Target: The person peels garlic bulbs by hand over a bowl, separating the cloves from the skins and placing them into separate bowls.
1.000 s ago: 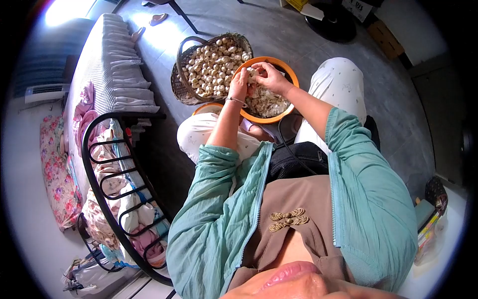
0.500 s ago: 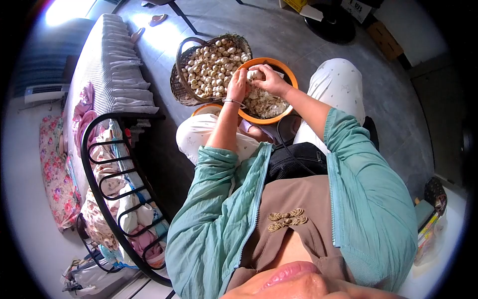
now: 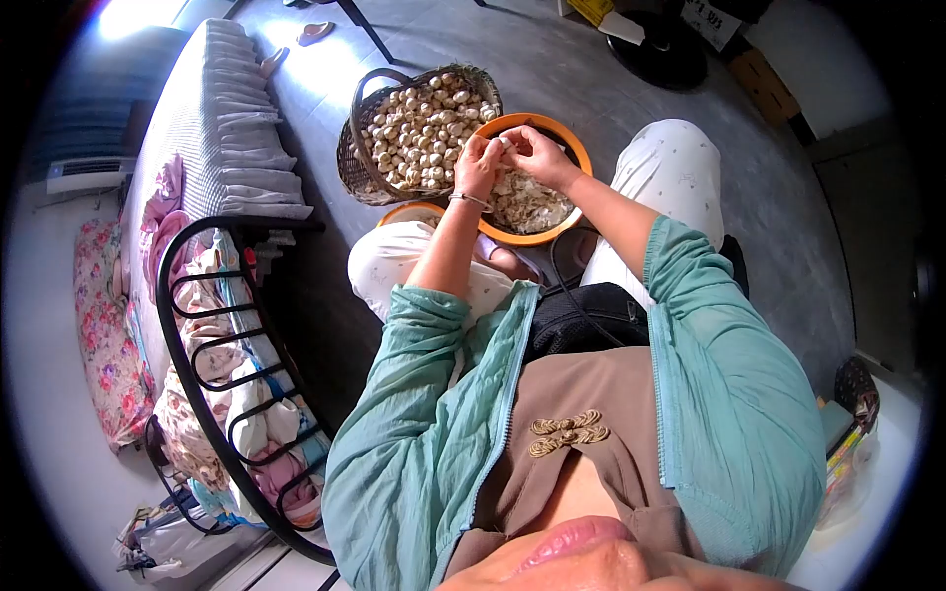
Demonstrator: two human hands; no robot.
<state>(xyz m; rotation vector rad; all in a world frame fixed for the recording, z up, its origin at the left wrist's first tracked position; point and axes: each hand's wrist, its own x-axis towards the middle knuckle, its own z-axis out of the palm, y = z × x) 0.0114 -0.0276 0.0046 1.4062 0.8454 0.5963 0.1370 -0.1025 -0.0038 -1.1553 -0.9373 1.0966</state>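
My left hand (image 3: pixel 477 169) and my right hand (image 3: pixel 537 158) meet over an orange-rimmed basin (image 3: pixel 578 150). Between their fingertips is a small whitish garlic piece (image 3: pixel 506 143), pinched from both sides. Papery garlic skins (image 3: pixel 527 205) lie in the basin below. To the left stands a woven basket (image 3: pixel 353 169) with an arched handle, filled with garlic bulbs (image 3: pixel 424 128). A second orange-rimmed container (image 3: pixel 412 211) shows partly beside my left knee, and its contents are mostly hidden.
A bed with a pleated cover (image 3: pixel 222 118) and a black metal frame (image 3: pixel 197 340) stands on the left. My knees flank the basin. Slippers (image 3: pixel 315 33) lie on the floor (image 3: pixel 778 236) at the upper left. A round black base (image 3: pixel 670 61) and a cardboard box (image 3: pixel 764 87) are at the upper right.
The large bulb seen between my hands no longer shows there; a smaller piece is at my fingertips. My hands have drawn closer together, with fingers more pinched.
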